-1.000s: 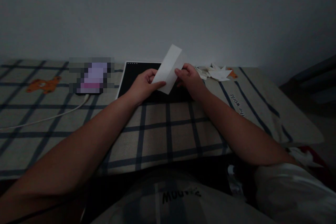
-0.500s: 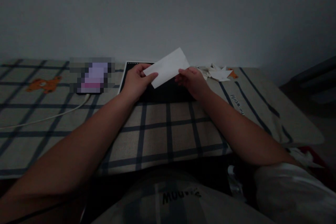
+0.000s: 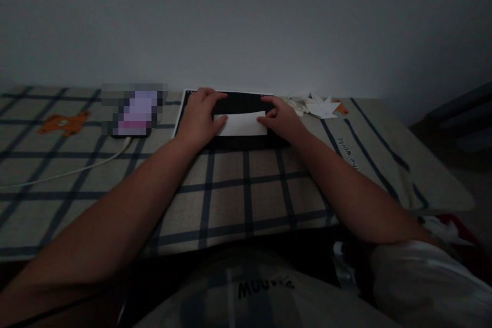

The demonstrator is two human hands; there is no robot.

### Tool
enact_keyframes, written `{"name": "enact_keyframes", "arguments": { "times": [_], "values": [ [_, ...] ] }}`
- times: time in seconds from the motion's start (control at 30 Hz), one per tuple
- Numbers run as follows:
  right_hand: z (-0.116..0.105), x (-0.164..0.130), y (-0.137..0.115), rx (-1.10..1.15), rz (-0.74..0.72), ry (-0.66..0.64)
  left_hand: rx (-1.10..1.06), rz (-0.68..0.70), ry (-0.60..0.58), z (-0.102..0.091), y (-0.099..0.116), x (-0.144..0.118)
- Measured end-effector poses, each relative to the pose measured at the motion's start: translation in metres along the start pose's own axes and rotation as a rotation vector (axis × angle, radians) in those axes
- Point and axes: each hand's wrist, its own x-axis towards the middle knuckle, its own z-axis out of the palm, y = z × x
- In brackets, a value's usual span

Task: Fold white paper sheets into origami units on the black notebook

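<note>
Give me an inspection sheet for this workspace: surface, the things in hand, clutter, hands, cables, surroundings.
Surface: checked cloth with dark stripes and an orange bear print.
Things in hand: white paper strip lying flat on the black pad.
Clutter: pile of folded paper pieces right of the pad; a blurred-out object to its left.
Hands: left hand and right hand press the strip's two ends.
Cables: white cable running left from the blurred-out object.
Surroundings: plain wall behind; dim light.

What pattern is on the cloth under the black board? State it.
The cloth is beige with a dark blue check, plus small orange motifs; the head view shows it best.
</note>
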Motion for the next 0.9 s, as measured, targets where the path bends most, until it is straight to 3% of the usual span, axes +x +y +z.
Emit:
{"name": "enact_keyframes", "arguments": {
  "times": [0.07, 0.17, 0.3, 0.53, 0.67, 0.9],
  "values": [
    [0.002, -0.002, -0.004, -0.092, -0.03, 0.002, 0.103, 0.104, -0.097, -0.001, 0.01, -0.003],
    [0.005, -0.005, -0.006, -0.195, -0.074, -0.01, 0.161, 0.232, -0.34, 0.004, 0.024, -0.008],
    [0.006, -0.007, -0.005, -0.33, -0.101, -0.058, 0.195, 0.27, -0.47, 0.01, 0.028, -0.011],
    [0.005, -0.01, -0.006, -0.403, -0.337, -0.162, 0.202, 0.218, -0.482, 0.009, 0.015, -0.008],
    [0.007, -0.011, -0.009, -0.42, -0.335, -0.219, 0.242, 0.226, -0.469, 0.007, 0.019, -0.006],
    [0.006, -0.011, -0.013, -0.457, -0.289, -0.199, 0.402, 0.231, -0.437, 0.003, 0.028, -0.01]
  ]
}}
